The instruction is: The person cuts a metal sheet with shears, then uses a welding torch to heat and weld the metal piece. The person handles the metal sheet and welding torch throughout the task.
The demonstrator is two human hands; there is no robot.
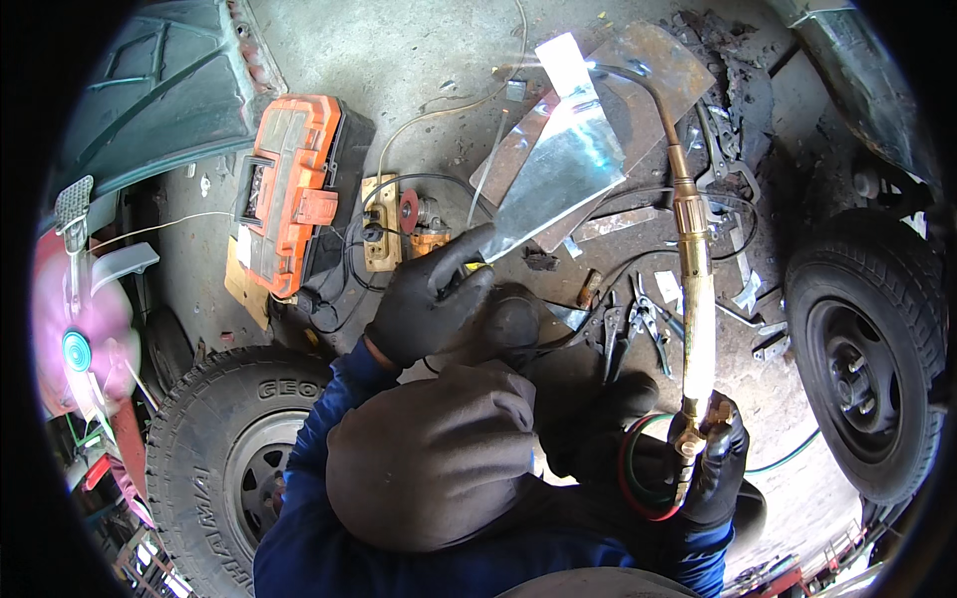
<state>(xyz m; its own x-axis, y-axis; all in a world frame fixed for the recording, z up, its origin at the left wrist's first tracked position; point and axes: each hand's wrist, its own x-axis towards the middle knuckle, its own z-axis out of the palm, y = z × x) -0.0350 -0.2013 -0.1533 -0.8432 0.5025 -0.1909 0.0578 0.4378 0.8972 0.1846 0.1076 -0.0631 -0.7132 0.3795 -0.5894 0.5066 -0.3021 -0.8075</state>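
My left hand (434,299), in a black glove, is closed at the near corner of a shiny metal sheet (563,174), thumb and fingers on either side. A small yellow bit (475,266) shows between the fingers; what it belongs to is hidden. Under the shiny sheet lies a rusty metal plate (653,75). My gloved right hand (722,463) grips the valve end of a brass gas torch (692,234). The torch points away from me, its neck curving left over the sheet's far part. I can make out no flame. Red and green hoses (630,473) loop beside the right hand.
An orange and black toolbox (294,194) stands left, near a power strip (381,224) and an angle grinder (427,224). Locking pliers (643,319) and scraps lie ahead. Wheels stand at right (857,354) and lower left (214,448); a pink fan (85,339) spins far left.
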